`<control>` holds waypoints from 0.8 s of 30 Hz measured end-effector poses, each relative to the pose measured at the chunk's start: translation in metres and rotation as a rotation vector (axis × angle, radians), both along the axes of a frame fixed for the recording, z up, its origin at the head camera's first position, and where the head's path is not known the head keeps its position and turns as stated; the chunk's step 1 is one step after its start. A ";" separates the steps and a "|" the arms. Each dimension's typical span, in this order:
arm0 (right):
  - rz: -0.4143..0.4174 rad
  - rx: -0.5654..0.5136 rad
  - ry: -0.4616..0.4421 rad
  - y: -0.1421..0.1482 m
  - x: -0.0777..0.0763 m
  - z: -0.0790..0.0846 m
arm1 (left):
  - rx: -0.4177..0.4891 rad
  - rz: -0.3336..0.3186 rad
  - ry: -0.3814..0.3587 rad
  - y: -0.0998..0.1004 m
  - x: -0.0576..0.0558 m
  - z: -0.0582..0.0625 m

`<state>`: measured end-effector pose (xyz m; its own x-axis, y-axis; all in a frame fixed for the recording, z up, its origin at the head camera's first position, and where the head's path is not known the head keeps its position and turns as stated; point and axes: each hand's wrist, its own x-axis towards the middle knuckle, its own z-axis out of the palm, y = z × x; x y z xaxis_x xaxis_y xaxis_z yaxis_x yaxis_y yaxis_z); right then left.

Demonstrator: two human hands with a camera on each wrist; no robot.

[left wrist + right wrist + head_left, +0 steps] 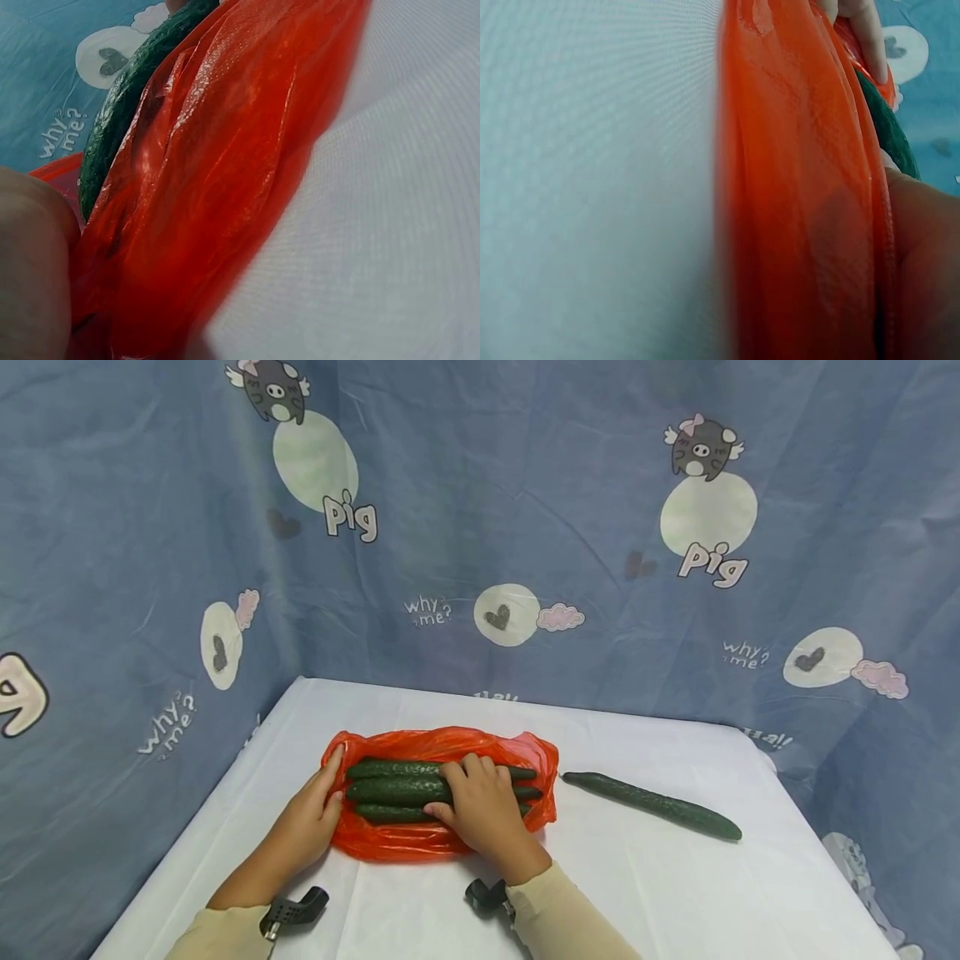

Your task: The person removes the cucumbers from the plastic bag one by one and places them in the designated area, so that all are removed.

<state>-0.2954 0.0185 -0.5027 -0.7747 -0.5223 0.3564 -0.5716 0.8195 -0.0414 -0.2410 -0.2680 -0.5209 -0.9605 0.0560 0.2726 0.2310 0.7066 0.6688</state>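
Note:
A red plastic bag (pixel 442 847) lies spread on the white table, its opening facing up. Several dark green cucumbers (pixel 397 790) are inside, side by side and pointing left to right. At the bag's left end my left hand (pixel 306 818) holds the rim, fingers toward the back and thumb nearer the front. My right hand (pixel 483 806) reaches over the cucumbers from the front and grips the middle one, covering part of them. In the left wrist view, the bag's side (pixel 217 172) and one cucumber (pixel 120 112) show; in the right wrist view, the bag's side (pixel 802 165) fills the middle.
A single cucumber (pixel 660 806) lies outside the bag on the right, slanting toward the front right. The white-covered table (pixel 675 902) ends at the back and left against a blue curtain (pixel 450 527) with pig prints.

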 end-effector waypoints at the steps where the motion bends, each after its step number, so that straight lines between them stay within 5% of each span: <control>1: -0.002 0.004 0.006 0.000 0.000 0.000 | -0.001 0.000 -0.002 0.000 0.000 0.000; 13: -0.002 0.021 0.060 0.002 -0.002 -0.001 | 0.003 0.005 -0.013 0.001 -0.001 0.002; 24: 0.017 0.027 0.023 0.005 -0.003 0.004 | -0.005 0.007 0.009 0.000 0.000 -0.001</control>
